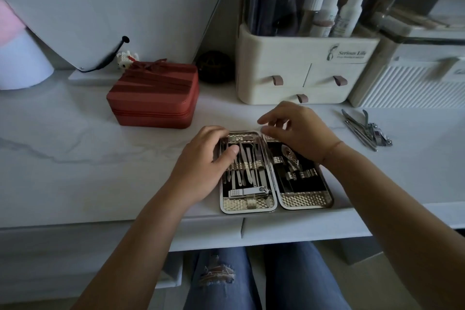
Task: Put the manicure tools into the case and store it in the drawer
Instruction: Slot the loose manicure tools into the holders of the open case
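The manicure case (305, 200) lies open flat near the table's front edge, gold-patterned inside, with several steel tools strapped into both halves. My left hand (201, 168) grips the top left corner of the left half, its thumb pressing on the tools there. Over the top of the right half is my right hand (299, 128), fingers loosely bent with nothing in them; its thumb tip sits at the case's upper edge. Several loose manicure tools (366, 129), among them clippers and nippers, lie in a pile on the table to the right. Two drawer fronts (302, 233) run under the table edge.
A red zipped box (153, 98) stands behind the case to the left. A cream cosmetics organiser (302, 75) with bottles and a ribbed white box (412, 83) line the back right. A mirror leans at the back left. My knees in jeans are under the table.
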Tool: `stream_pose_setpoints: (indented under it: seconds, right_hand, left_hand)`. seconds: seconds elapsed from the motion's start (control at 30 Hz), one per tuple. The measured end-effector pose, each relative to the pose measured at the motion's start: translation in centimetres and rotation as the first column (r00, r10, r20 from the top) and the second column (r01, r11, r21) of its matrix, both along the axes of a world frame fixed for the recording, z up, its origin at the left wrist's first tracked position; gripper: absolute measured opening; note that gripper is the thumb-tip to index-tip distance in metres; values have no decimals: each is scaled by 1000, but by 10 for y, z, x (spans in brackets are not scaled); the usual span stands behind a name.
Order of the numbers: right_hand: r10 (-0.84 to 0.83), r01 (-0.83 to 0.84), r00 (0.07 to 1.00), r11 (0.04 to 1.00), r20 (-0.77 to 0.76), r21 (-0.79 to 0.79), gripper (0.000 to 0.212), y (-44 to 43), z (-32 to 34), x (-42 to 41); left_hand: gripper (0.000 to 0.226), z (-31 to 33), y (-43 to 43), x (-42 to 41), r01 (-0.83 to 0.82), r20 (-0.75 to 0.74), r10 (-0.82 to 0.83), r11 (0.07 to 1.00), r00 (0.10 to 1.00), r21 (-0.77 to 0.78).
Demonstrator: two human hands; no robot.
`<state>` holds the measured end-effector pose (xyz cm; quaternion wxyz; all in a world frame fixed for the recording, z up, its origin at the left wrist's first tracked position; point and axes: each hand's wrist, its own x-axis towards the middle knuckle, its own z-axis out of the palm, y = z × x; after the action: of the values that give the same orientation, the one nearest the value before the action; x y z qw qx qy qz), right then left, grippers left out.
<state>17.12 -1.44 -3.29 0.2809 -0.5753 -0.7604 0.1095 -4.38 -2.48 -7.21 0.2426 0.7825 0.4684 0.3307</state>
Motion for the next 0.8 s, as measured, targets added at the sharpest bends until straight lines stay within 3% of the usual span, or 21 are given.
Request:
stream_pose_setpoints:
  seconds: [0.13,0.27,0.57,0.7,0.8]
  right_hand:
    - [-353,357,934,925,-54,132,12,-20,0,57]
    - [-609,607,793,792,15,63,16,-41,-4,106]
    - [-596,610,787,791,160,-50,12,-41,-11,116]
    - [-482,565,789,812,381,-144,21,-32,2,115]
    - [-357,498,817,833,454,-241,30,-27,8,110]
  left_hand:
    - [44,-1,-1,0,5,10,-5,1000,1000,6]
    - [49,-2,1,1,2,13,-2,1000,1000,11]
    - [45,-6,2,-1,2,45,-2,1000,999,-21]
    - [43,-5,1,0,-1,42,2,1000,999,-23]
    - [42,-4,0,0,0,41,1,1000,999,-24]
